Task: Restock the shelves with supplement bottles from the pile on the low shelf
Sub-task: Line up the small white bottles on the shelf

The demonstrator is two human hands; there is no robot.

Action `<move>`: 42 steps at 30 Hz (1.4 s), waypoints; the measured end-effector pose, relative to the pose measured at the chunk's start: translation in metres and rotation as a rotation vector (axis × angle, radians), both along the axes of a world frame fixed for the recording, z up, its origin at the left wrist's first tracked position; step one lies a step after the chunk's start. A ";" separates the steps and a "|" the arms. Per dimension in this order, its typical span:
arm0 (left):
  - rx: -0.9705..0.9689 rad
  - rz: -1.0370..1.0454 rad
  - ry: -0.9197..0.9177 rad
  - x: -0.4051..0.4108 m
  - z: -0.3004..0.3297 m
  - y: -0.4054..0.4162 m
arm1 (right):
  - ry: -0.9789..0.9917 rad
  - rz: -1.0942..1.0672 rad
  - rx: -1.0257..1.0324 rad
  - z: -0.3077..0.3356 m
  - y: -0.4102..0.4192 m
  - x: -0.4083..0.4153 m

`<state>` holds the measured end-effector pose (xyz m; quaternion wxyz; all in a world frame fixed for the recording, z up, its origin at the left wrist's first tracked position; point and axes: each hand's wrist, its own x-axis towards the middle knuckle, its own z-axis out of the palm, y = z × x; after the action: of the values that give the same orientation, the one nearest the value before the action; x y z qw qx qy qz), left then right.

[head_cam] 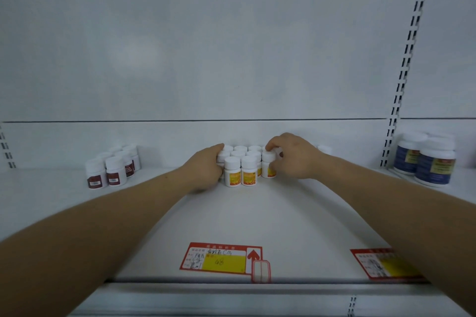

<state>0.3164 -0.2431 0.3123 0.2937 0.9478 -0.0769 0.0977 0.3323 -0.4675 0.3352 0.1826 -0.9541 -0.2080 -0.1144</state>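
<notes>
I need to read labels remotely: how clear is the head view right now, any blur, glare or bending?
Head view: even, soft light with a faint sheen on the back panel; wide-angle bending curves the shelf edge; the yellow-labelled bottles are soft, text unreadable; the price tag is mostly blurred.

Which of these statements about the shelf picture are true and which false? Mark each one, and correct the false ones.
1. Both hands touch the cluster of yellow-labelled bottles. True: the left hand is at its left side, the right hand at its right.
2. The red-labelled bottles stand right of the cluster. False: they stand to its left.
3. The blue-labelled bottles are at the far right. True.
4. The price tag with the yellow patch hangs on the back wall. False: it sits at the shelf's front edge.
</notes>
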 end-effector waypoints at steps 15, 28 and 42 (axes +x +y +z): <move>0.037 -0.001 -0.018 -0.002 0.002 0.003 | -0.030 0.025 -0.109 -0.001 0.002 -0.003; 0.122 -0.036 -0.239 -0.033 0.008 -0.016 | -0.174 0.160 -0.183 0.008 0.030 -0.024; -0.092 0.019 -0.130 -0.025 0.001 0.003 | -0.252 0.147 -0.244 0.002 0.046 -0.022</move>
<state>0.2909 -0.2400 0.3135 0.3304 0.9256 -0.0823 0.1653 0.3107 -0.4219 0.3376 0.0459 -0.9296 -0.3107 -0.1930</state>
